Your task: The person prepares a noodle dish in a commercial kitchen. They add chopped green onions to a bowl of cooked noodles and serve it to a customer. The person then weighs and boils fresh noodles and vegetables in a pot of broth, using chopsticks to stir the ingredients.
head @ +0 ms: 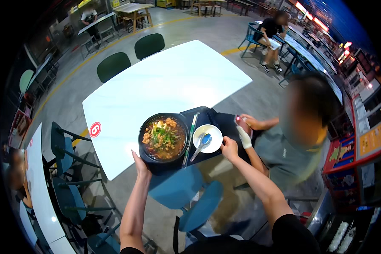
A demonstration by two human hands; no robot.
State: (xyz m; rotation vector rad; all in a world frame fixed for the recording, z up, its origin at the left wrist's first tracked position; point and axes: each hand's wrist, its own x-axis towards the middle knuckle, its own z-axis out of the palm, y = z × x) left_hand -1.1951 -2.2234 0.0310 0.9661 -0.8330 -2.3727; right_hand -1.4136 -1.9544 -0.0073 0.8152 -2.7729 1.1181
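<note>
A dark serving tray (pixel 213 118) is held between my two hands at the near edge of the white table (pixel 165 85). My left hand (pixel 142 165) grips its left end, beside a black bowl (pixel 140 136) of soup topped with chopped green onion. My right hand (pixel 230 148) holds the right end, close to a small white bowl (pixel 215 139). A spoon (pixel 203 144) with a blue patch in its bowl lies in the white bowl. Wrapped chopsticks (pixel 191 138) lie between the two bowls.
A blue chair (pixel 177 187) stands just below the tray. A person (pixel 289 152) is close on the right, holding a reddish phone-like object (pixel 243 125). Two dark green chairs (pixel 113 66) are at the table's far side. More chairs (pixel 63 149) and a long table (pixel 39 181) line the left.
</note>
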